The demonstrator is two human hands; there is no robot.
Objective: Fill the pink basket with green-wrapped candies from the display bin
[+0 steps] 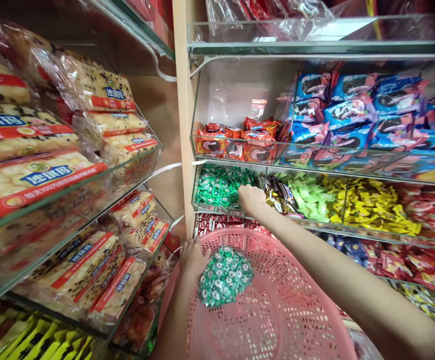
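A pink plastic basket (288, 260) with a perforated wall is in the lower middle of the view, tilted towards me. My left hand (193, 262) grips its left rim, thumb on the inner side. Inside the basket lies a heap of green-wrapped candies (225, 277). Beyond it, a clear shelf bin holds more green-wrapped candies (221, 185). My right hand (253, 200) is stretched out to that bin's right front corner, its fingers curled closed against the green candies. What those fingers hold, if anything, is hidden.
Beside the green candies are dark-wrapped sweets (277, 194), light-green packets (309, 195) and yellow packets (375, 205). Red packs (240, 142) and blue packs (352, 112) fill the shelf above. A wooden post (183, 110) separates the left shelves of large snack packs (41, 175).
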